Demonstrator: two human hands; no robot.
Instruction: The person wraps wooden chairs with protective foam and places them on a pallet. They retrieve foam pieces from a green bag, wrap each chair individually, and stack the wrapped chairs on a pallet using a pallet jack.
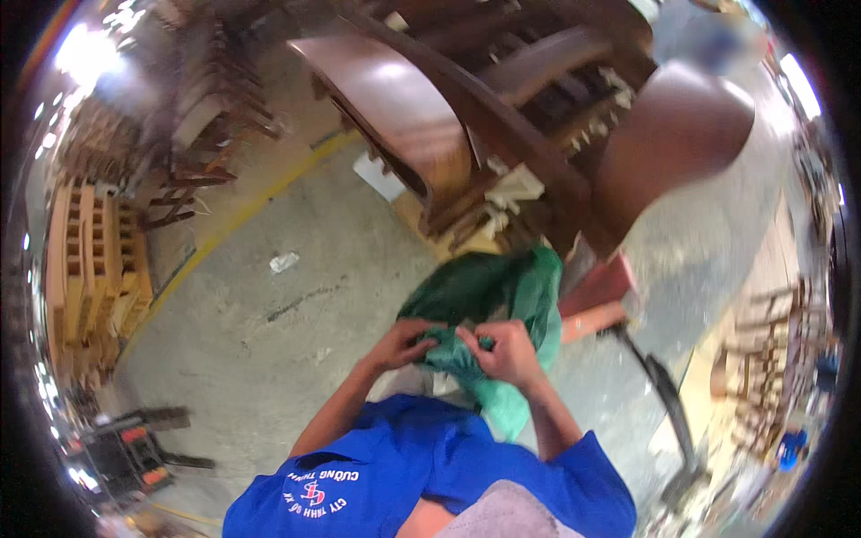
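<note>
A green plastic bag [538, 296] hangs in front of me with its mouth spread wide, dark inside. My left hand [404, 344] pinches the near rim on its left side. Close by, my right hand [502, 348] grips the same rim, thumb pointing inward. A loose fold of the bag [504, 408] droops below my right hand. What lies at the bottom of the bag cannot be made out.
Just beyond the bag stand curved brown wooden panels [395, 99] and a dark wooden frame [529, 134]. A pallet truck handle [664, 394] is at right. Wooden pallets [94, 260] are stacked at far left, beside a yellow floor line [260, 202].
</note>
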